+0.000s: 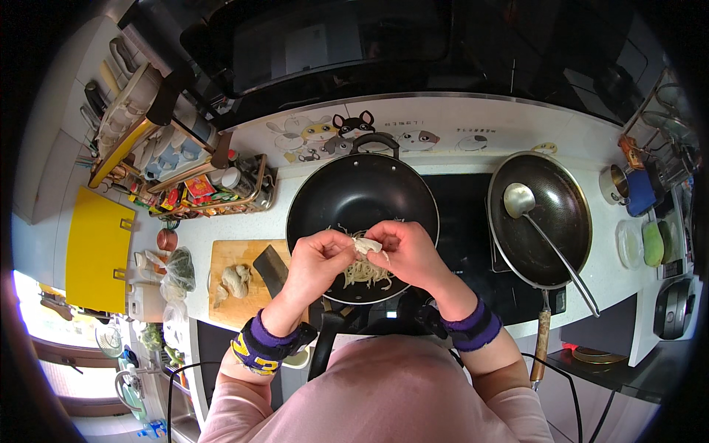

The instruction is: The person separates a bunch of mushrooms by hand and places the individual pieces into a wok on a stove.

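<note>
Over a black wok (pixel 354 191) my left hand (pixel 327 257) and my right hand (pixel 407 252) meet, both pinching a pale piece of food (pixel 366 245), which looks like cooked meat. Thin pale shreds (pixel 365 274) lie in the wok below my fingers. To the left, a wooden cutting board (pixel 221 252) bears larger pale chunks (pixel 236 281) and a cleaver (pixel 271 271) with a dark, wide blade. My left forearm partly covers the board and the cleaver's handle.
Right of the wok, a frying pan (pixel 570 221) with a long handle holds a metal ladle (pixel 519 200) on the black cooktop (pixel 460 221). A rack of seasonings (pixel 243 199) stands at the back left. Plastic bags (pixel 180 271) lie left of the board.
</note>
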Demonstrator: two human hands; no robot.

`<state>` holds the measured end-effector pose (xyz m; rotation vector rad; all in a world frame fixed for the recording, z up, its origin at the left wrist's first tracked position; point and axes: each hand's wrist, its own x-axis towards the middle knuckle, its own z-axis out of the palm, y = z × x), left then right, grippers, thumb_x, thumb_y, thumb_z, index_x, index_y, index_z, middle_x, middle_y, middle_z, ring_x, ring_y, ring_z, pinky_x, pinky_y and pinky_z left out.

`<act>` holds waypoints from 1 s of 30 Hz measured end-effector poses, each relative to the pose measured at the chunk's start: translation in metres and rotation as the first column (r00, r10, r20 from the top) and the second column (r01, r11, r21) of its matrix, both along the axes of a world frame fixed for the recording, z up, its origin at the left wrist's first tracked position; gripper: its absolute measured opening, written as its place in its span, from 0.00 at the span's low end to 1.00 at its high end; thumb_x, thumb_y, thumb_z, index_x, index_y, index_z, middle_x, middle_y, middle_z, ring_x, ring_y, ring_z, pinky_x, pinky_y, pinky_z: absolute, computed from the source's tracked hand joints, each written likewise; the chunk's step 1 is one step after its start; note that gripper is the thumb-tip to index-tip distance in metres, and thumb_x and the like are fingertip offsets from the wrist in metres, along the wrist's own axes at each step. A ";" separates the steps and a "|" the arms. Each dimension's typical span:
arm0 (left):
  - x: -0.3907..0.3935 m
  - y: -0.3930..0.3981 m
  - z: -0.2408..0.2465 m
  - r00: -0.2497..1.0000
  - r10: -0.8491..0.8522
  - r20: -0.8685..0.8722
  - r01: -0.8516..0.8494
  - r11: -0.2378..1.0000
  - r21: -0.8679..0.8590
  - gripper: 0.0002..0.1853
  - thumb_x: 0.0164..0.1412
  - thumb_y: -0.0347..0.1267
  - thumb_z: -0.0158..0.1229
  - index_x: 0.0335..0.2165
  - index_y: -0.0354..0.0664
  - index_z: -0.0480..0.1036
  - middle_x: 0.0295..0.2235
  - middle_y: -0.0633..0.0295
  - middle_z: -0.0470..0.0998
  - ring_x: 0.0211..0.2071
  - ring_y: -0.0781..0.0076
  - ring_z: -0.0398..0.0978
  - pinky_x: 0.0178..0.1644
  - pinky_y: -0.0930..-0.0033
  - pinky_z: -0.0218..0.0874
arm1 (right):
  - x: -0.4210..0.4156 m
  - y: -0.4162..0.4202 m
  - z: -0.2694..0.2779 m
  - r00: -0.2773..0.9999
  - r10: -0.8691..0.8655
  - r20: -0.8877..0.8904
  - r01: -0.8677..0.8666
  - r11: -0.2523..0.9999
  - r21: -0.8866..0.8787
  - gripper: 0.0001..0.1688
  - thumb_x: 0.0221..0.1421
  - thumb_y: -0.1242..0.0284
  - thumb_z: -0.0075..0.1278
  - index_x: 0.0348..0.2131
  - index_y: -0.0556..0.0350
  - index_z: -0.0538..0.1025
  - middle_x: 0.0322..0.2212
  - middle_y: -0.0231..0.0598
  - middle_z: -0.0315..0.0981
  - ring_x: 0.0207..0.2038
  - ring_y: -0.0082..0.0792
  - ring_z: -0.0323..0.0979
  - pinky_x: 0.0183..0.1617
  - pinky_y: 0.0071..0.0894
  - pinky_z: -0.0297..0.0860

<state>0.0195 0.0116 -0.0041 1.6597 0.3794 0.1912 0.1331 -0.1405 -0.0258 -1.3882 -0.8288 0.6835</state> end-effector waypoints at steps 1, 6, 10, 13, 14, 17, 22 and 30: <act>0.000 -0.001 0.000 1.000 0.008 0.001 -0.008 1.000 0.019 0.03 0.52 0.20 0.55 0.29 0.33 0.73 0.23 0.66 0.76 0.25 0.87 0.71 0.30 0.84 0.61 | 0.000 0.001 -0.002 1.000 -0.008 -0.011 0.009 1.000 0.016 0.10 0.47 0.79 0.55 0.32 0.66 0.73 0.23 0.33 0.73 0.26 0.16 0.70 0.29 0.17 0.67; 0.002 -0.007 -0.001 0.999 0.015 0.037 -0.017 0.999 0.045 0.03 0.49 0.19 0.55 0.26 0.34 0.71 0.21 0.70 0.73 0.23 0.89 0.68 0.27 0.85 0.59 | -0.007 0.007 -0.009 1.000 -0.025 -0.002 0.025 0.996 0.088 0.08 0.45 0.78 0.56 0.29 0.64 0.73 0.20 0.31 0.72 0.23 0.17 0.69 0.28 0.17 0.66; 0.006 -0.008 -0.001 0.998 0.021 0.062 -0.022 1.000 0.012 0.04 0.48 0.18 0.54 0.26 0.35 0.70 0.21 0.70 0.73 0.23 0.89 0.68 0.27 0.85 0.59 | -0.005 0.004 -0.011 0.981 0.092 -0.172 -0.062 0.983 0.173 0.06 0.48 0.76 0.51 0.28 0.62 0.72 0.20 0.28 0.69 0.22 0.16 0.67 0.26 0.17 0.64; 0.006 0.003 -0.010 0.995 0.062 0.074 -0.061 0.998 -0.017 0.04 0.48 0.18 0.54 0.27 0.35 0.70 0.21 0.69 0.73 0.22 0.88 0.68 0.28 0.84 0.59 | 0.002 -0.005 -0.012 0.885 0.196 -0.423 -0.114 0.971 0.213 0.06 0.50 0.75 0.46 0.28 0.60 0.72 0.18 0.27 0.64 0.20 0.16 0.62 0.25 0.17 0.61; 0.005 0.009 -0.015 0.993 0.081 0.080 -0.079 0.996 -0.032 0.04 0.48 0.18 0.53 0.27 0.35 0.70 0.21 0.69 0.72 0.22 0.87 0.69 0.28 0.84 0.60 | 0.005 -0.008 -0.013 0.812 0.240 -0.532 -0.100 0.955 0.278 0.06 0.50 0.74 0.45 0.28 0.59 0.71 0.17 0.26 0.62 0.20 0.17 0.60 0.24 0.17 0.59; 0.004 0.028 -0.022 0.984 0.167 0.062 -0.161 0.983 -0.085 0.02 0.53 0.20 0.51 0.27 0.36 0.69 0.21 0.67 0.73 0.22 0.83 0.70 0.28 0.82 0.63 | 0.017 -0.021 -0.013 0.657 0.286 -0.698 0.055 0.905 0.423 0.05 0.48 0.74 0.44 0.28 0.56 0.70 0.18 0.28 0.60 0.20 0.20 0.57 0.25 0.21 0.58; -0.008 0.062 -0.040 0.959 0.279 0.052 -0.274 0.958 -0.088 0.03 0.59 0.26 0.47 0.29 0.41 0.68 0.22 0.65 0.72 0.21 0.81 0.69 0.28 0.75 0.69 | 0.047 -0.044 -0.016 0.619 0.304 -0.724 0.265 0.787 0.557 0.08 0.46 0.71 0.46 0.29 0.54 0.67 0.25 0.33 0.64 0.26 0.24 0.62 0.26 0.22 0.60; -0.004 0.065 -0.043 0.971 0.232 -0.049 -0.230 0.972 0.046 0.08 0.56 0.30 0.59 0.23 0.39 0.70 0.18 0.68 0.73 0.18 0.85 0.69 0.23 0.83 0.63 | 0.045 -0.043 -0.009 0.711 0.003 -0.703 0.288 0.911 0.296 0.09 0.51 0.72 0.46 0.34 0.57 0.71 0.23 0.29 0.65 0.25 0.20 0.63 0.28 0.19 0.63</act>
